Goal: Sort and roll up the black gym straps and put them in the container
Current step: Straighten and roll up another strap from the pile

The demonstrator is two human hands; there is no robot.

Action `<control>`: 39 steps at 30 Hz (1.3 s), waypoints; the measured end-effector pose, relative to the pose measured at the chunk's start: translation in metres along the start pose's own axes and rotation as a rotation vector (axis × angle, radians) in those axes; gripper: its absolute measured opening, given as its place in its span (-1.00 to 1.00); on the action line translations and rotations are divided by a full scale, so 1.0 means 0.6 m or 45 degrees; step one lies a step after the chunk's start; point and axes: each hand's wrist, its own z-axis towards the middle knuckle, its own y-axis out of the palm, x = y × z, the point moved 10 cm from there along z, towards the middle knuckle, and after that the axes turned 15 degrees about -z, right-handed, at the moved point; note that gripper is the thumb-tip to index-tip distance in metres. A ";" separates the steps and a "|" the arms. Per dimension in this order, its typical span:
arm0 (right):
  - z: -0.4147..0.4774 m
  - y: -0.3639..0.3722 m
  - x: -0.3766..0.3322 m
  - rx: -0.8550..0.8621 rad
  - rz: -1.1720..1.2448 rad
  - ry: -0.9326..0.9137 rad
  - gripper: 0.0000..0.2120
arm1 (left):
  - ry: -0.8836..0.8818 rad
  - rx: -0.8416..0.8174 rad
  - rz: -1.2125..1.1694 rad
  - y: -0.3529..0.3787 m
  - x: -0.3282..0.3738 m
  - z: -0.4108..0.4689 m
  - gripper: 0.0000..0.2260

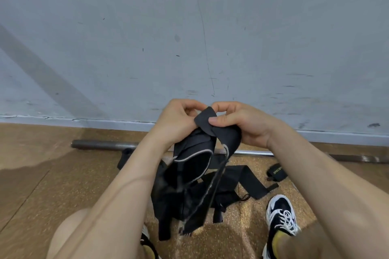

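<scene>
A bundle of black gym straps (189,170) hangs in front of me, its loops and ends trailing toward the floor. My left hand (176,120) grips the top of the bundle from the left. My right hand (237,122) pinches one strap's flat end (205,119) between thumb and fingers. More black straps (242,176) lie loose on the floor under the bundle. A rolled black strap with green lettering (274,169) lies on the floor to the right. No container is in view.
A metal barbell bar (101,145) lies along the foot of the grey wall (189,38). My right shoe (281,214) stands at the lower right, my left knee (69,235) at the lower left. The floor is brown with a glittery mat (242,216).
</scene>
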 end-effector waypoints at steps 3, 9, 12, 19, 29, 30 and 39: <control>0.001 -0.028 -0.010 0.193 0.116 -0.084 -0.85 | 0.080 0.022 -0.084 -0.011 0.009 0.005 -0.88; -0.009 -0.056 -0.021 0.307 0.416 -0.149 -0.91 | 0.034 -0.201 -0.140 0.020 0.011 -0.017 -0.87; -0.011 -0.049 -0.024 0.244 0.426 -0.166 -0.88 | 0.168 -0.043 -0.288 0.015 0.024 -0.009 -0.91; -0.043 -0.061 -0.045 0.280 0.349 -0.214 -0.95 | 0.110 0.445 -1.173 -0.064 -0.003 -0.005 -0.84; -0.050 -0.076 -0.059 0.478 0.145 -0.330 -0.83 | -0.172 -0.189 -1.615 0.018 0.001 -0.003 -0.23; -0.051 -0.078 -0.059 0.490 0.106 -0.332 -0.83 | -0.135 -0.223 -1.614 0.017 0.011 -0.005 -0.23; -0.058 -0.101 -0.058 0.594 -0.877 -0.114 -0.88 | 0.044 0.388 -0.628 -0.047 -0.002 0.001 -0.70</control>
